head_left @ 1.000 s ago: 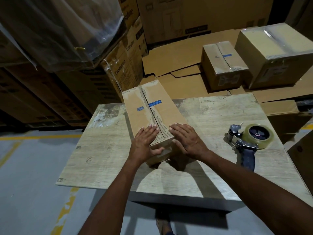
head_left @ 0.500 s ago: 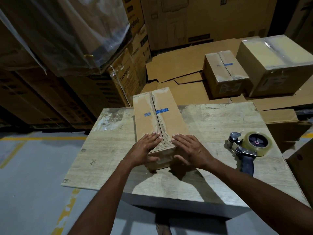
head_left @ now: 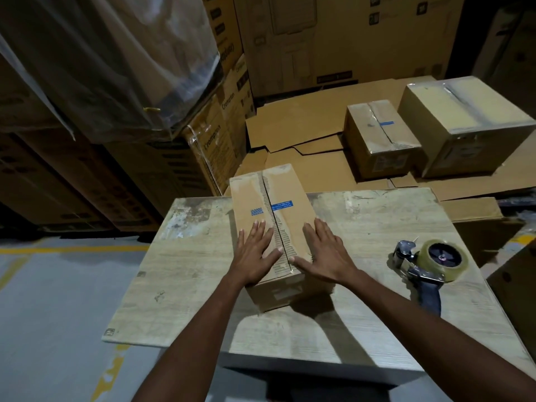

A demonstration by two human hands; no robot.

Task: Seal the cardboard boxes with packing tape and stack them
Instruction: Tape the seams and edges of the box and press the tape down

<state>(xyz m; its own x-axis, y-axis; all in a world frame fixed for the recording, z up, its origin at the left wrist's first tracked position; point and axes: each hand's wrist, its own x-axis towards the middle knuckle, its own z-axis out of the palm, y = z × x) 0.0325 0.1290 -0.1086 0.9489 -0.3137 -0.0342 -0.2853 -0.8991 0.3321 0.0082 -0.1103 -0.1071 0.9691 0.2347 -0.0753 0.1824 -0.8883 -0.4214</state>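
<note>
A long cardboard box [head_left: 278, 192] with blue stickers lies on the wooden table [head_left: 377, 224], its two top flaps meeting at a centre seam. My left hand [head_left: 253, 256] presses flat on the left flap near the box's near end. My right hand [head_left: 323, 253] presses flat on the right flap and over its right edge, fingers straight. A tape dispenser [head_left: 429, 268] with a roll of clear tape lies on the table to the right, untouched. Two boxes sealed with tape, a small box [head_left: 380, 137] and a larger box [head_left: 464, 120], stand on the floor beyond the table.
Flattened cardboard sheets [head_left: 304, 120] cover the floor behind the table. Tall printed cartons [head_left: 220, 140] and a plastic-wrapped stack [head_left: 110, 62] rise at the left and back. Grey floor with yellow lines [head_left: 58, 250] lies to the left of the table.
Both hands have slid further onto the box top and flattened, fingers spread wider. The box has turned slightly straighter on the table. The dispenser has not moved.
</note>
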